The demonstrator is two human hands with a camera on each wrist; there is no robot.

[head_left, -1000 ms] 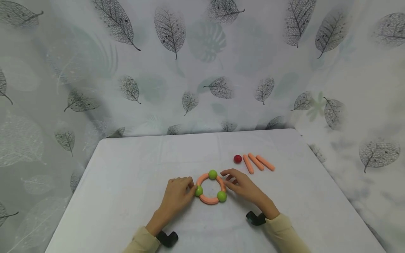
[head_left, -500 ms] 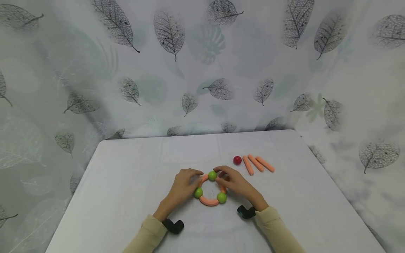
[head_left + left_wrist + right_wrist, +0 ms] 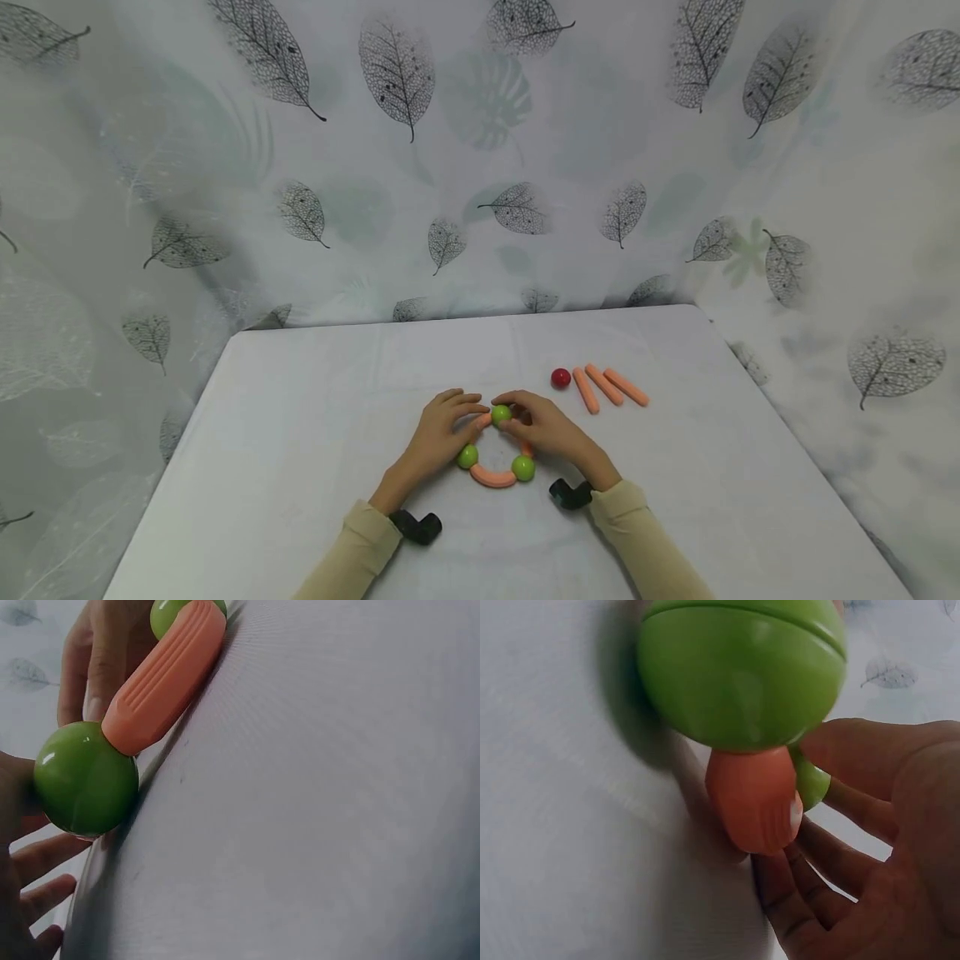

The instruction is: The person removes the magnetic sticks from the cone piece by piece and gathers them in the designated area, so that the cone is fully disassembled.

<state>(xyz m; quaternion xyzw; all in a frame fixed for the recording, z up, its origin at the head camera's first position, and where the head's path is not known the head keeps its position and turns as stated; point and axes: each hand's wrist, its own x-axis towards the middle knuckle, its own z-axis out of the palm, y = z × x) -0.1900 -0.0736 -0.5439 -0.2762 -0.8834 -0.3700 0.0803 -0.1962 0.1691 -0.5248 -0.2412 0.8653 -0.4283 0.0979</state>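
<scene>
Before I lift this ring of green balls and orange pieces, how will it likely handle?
Its glossy green balls may feel slippery. The ridged orange pieces look moulded, so are probably stiff; the ring might separate where balls and pieces join.

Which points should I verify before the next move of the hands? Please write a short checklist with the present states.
1. Right hand has its thumb and finger around the far green ball: ok.
2. Left hand grips the left curved orange piece: cannot tell; contact is hidden.
3. Near curved orange piece meets the left green ball and right green ball: ok.
4. Joints at the far green ball are closed: cannot tell; fingers partly cover them.
5. Red ball and three straight orange sticks lie apart from both hands: ok.
</scene>
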